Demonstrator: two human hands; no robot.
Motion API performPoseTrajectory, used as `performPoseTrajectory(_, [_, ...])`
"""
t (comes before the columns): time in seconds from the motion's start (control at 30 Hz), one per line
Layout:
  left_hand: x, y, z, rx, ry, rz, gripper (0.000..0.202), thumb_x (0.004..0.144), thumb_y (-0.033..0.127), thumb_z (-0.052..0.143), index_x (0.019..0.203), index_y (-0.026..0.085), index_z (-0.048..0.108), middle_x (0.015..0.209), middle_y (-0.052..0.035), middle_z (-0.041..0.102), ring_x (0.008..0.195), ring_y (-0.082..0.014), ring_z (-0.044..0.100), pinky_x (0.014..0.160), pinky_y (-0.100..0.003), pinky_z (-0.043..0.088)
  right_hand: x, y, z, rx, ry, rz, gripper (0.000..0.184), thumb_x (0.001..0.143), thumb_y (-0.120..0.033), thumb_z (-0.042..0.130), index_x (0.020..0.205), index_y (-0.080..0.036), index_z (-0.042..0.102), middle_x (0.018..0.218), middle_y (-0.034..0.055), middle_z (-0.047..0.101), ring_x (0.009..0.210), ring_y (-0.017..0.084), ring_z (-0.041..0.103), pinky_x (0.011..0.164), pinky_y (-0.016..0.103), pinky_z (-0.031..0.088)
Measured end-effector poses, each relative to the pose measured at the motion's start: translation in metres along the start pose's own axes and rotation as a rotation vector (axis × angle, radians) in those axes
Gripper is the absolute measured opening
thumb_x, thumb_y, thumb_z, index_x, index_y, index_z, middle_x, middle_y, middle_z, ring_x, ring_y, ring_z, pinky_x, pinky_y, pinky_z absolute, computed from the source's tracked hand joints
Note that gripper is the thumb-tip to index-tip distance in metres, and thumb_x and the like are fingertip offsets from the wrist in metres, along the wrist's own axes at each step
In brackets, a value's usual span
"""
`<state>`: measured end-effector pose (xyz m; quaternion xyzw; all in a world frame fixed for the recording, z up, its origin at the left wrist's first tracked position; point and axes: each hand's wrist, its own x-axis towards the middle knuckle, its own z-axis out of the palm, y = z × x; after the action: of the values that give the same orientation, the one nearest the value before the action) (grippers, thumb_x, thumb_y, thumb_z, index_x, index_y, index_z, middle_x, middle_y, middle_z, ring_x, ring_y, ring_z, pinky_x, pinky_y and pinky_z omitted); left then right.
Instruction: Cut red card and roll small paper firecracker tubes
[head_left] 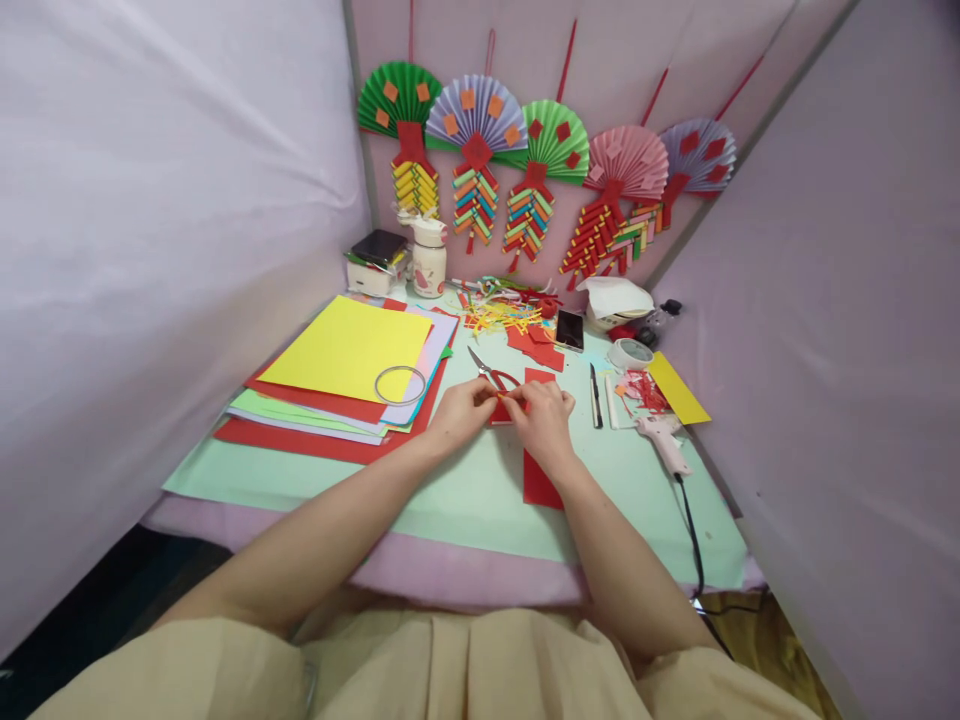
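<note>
Both of my hands meet over the middle of the pale green mat (465, 490). My left hand (463, 410) and my right hand (544, 415) pinch a small red paper piece (504, 408) between their fingertips. Under my right wrist lies a red paper strip (538, 480). Red-handled scissors (489, 372) rest just beyond my left hand, blades pointing away.
A stack of coloured paper sheets (345, 375) topped by a yellow sheet and a tape ring (400, 384) lies at left. A glue gun (664, 440) with its cord, a pen (594, 396), a phone (569, 329), a tape roll (630, 353) and paper scraps (502, 315) sit at right and behind. Paper fans (536, 150) hang on the back wall.
</note>
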<state>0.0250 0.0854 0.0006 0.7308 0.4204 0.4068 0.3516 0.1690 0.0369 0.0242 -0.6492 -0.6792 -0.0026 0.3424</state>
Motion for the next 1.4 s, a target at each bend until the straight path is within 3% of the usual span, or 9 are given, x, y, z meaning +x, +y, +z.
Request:
performPoseTrajectory(1.0, [-0.004,0.008,-0.002,0.047,-0.025,0.054,0.018,0.077,0.017,0.053,0.086,0.018,0.069,0.080,-0.0005,0.071,0.072,-0.0136,0.062,0.068,-0.022,0.045,0.000,-0.002,0.001,0.001,0.026,0.051,0.018,0.084,-0.029,0.056,0.069,-0.021,0.063,0.078,0.0007,0.069,0.089,0.021,0.053,0.081,0.037,0.022])
performPoseTrajectory(1.4, [-0.005,0.015,-0.004,0.068,-0.069,0.091,0.021,0.082,0.020,0.050,0.090,0.019,0.069,0.088,-0.0018,0.072,0.079,-0.0154,0.063,0.073,-0.024,0.045,0.001,-0.003,-0.004,0.044,-0.004,0.112,0.018,0.082,-0.031,0.056,0.069,-0.022,0.063,0.080,0.0011,0.070,0.092,0.022,0.055,0.085,0.039,0.023])
